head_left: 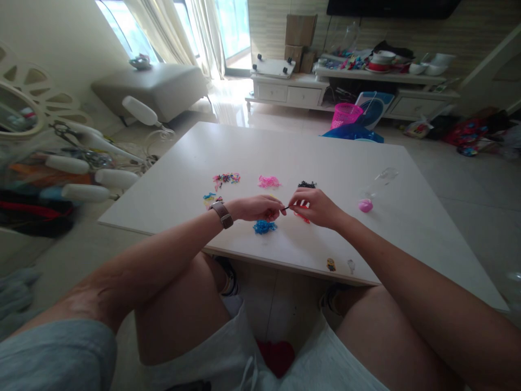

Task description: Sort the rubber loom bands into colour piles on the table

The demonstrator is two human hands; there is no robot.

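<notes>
Over the table's near half, my left hand [266, 208] and my right hand [315, 207] meet fingertip to fingertip. Between them is a thin black rubber band [286, 208], pinched by both. Small piles of coloured rubber bands lie around my hands. A blue pile [265, 227] sits just below my left hand, and a red pile [302, 216] is partly hidden under my right. Beyond them are a pink pile [269, 182], a black pile [306, 184] and a mixed-colour pile [227, 178]. Another small pile [209, 196] is partly covered by my left wrist.
The white table [228, 144] bears a pink round item [365, 205] with clear plastic at right. A yellow minion figure [331, 264] and a small clear piece [351, 265] lie near the front edge. A pink basket [345, 115] and blue stool [353, 132] stand beyond.
</notes>
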